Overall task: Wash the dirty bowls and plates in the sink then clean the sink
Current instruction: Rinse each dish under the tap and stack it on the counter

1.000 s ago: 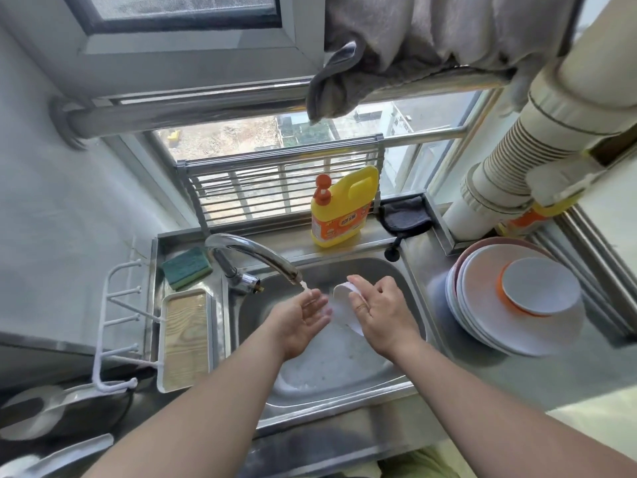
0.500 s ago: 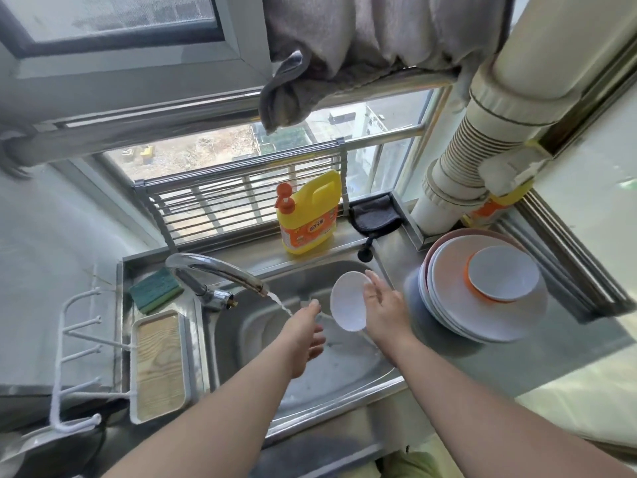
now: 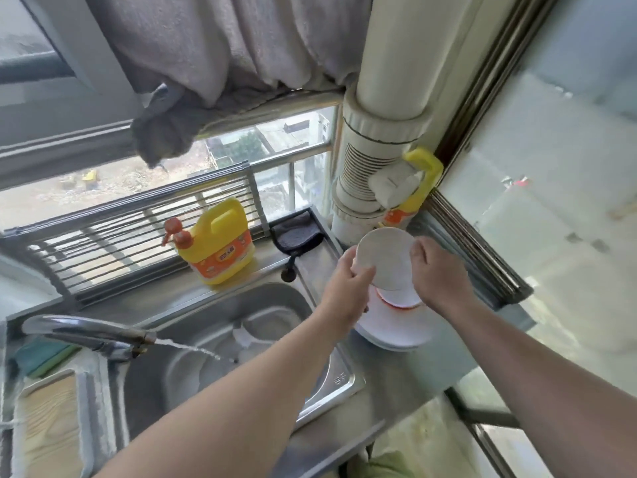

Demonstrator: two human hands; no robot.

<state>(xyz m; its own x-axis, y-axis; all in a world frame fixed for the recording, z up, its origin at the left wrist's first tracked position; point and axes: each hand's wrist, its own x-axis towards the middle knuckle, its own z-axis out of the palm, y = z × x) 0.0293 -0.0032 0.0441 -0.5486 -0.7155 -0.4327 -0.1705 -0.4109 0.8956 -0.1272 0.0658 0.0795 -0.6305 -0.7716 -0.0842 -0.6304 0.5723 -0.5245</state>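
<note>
Two hands on one small white bowl [image 3: 386, 258], held just above the stack of plates [image 3: 396, 324] on the steel counter [image 3: 406, 370] to the right of the sink [image 3: 213, 343]. Left hand [image 3: 346, 288] at the bowl's left edge, fingers curled round the rim, thumb across the near face. Right hand [image 3: 439, 276] at the bowl's right edge, fingers bent over the rim and pinching it. Bowl tilted, pale round face turned up toward the camera, apart from the smaller white dish with an orange edge [image 3: 401, 300] lying directly below on top of the stack. Faucet [image 3: 86, 332] at the left of the basin, a thin stream of water [image 3: 186, 346] arcing from the spout into the sink. White shape at the basin bottom, too blurred to identify. Yellow detergent bottle with an orange pump [image 3: 220, 243] upright on the ledge behind the sink, a dark cloth [image 3: 298, 232] just to its right. Green sponge [image 3: 44, 357] and wooden-bottomed tray [image 3: 48, 429] at the far left. Second yellow bottle [image 3: 410, 201] wedged behind the large white pipe [image 3: 379, 150] in the corner. Grey towel [image 3: 220, 53] draped over the rail above the window.
</note>
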